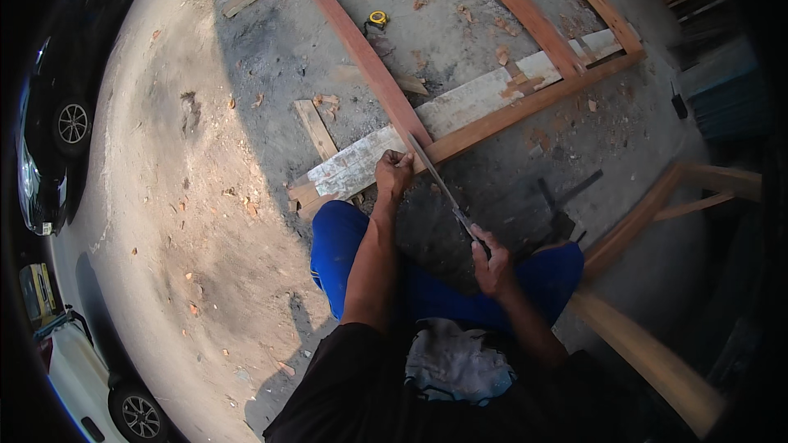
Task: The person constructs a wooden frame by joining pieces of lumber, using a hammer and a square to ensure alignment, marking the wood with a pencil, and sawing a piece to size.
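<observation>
While the person sits low over the timber frame (502, 112), the right hand (491, 264) has its grip clamped on the handle end of a long, narrow tool (446, 187), and that slim blade slants away up and to the left. Its far end reaches the near end of the reddish beam (361, 49), right at the corner where beam meets crossrail! Over on the other side, the left hand (394, 174) is right in there too, fingers curled together just beside that corner, above the edge of the whitish plank (357, 162); whether this grip is clamped on the wood, I cannot tell. Underneath, the plank runs beneath the beams. Look beyond: a yellow-and-black tape measure (377, 20) sits on the ground (271, 49) to the right of the beam, while a short offcut (315, 129) lies to its left, touching or nearly touching the plank.
</observation>
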A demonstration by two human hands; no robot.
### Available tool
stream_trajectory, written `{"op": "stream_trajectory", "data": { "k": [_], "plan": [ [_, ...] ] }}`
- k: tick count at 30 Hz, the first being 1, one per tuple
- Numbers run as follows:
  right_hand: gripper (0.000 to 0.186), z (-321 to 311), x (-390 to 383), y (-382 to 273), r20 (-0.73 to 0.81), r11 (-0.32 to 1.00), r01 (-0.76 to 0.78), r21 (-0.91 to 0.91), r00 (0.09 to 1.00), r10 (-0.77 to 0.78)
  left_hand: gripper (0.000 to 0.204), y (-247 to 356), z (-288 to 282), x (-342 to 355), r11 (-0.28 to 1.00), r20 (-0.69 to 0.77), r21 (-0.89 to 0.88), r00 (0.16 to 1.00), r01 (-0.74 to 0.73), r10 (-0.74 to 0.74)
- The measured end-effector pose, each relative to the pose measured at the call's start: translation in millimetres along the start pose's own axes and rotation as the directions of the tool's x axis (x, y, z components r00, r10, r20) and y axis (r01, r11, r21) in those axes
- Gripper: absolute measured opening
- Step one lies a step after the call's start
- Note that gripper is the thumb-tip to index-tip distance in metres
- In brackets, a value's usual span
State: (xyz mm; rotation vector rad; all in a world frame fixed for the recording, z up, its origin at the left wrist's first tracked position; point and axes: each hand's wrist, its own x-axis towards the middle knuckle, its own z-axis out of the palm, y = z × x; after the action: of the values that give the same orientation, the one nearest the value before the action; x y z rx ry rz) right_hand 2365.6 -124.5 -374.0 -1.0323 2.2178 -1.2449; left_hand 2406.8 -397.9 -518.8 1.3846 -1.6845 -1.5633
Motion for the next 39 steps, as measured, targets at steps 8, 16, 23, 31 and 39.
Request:
{"op": "stream_trajectory", "data": {
  "k": [8, 16, 23, 31, 39],
  "plan": [
    [0.031, 56, 103, 2, -0.045, 0.996, 0.084, 0.022, 0.996, -0.083, 0.022, -11, 10, -1, 0.992, 0.009, -0.121, 1.000, 0.021, -0.020],
    [0.031, 21, 28, 6, -0.005, 1.000, 0.017, -0.013, 1.000, -0.017, 0.018, -18, -4, 9, 0.992, 0.078, -0.109, 0.996, 0.062, -0.053],
    [0.031, 40, 73, 17, -0.007, 0.993, 0.040, 0.109, 0.999, -0.040, 0.020, 4, 5, -1, 0.987, 0.040, -0.113, 0.993, 0.111, -0.107],
    [0.030, 49, 93, 20, -0.073, 0.996, 0.087, 0.033, 0.994, -0.085, 0.021, 11, 15, -1, 0.992, 0.040, -0.080, 0.995, 0.096, -0.094],
    [0.031, 17, 3, 35, 0.007, 0.996, 0.049, 0.080, 0.999, -0.050, 0.017, -13, 1, -1, 0.980, 0.029, -0.136, 0.990, 0.143, -0.140]
  ]
}}
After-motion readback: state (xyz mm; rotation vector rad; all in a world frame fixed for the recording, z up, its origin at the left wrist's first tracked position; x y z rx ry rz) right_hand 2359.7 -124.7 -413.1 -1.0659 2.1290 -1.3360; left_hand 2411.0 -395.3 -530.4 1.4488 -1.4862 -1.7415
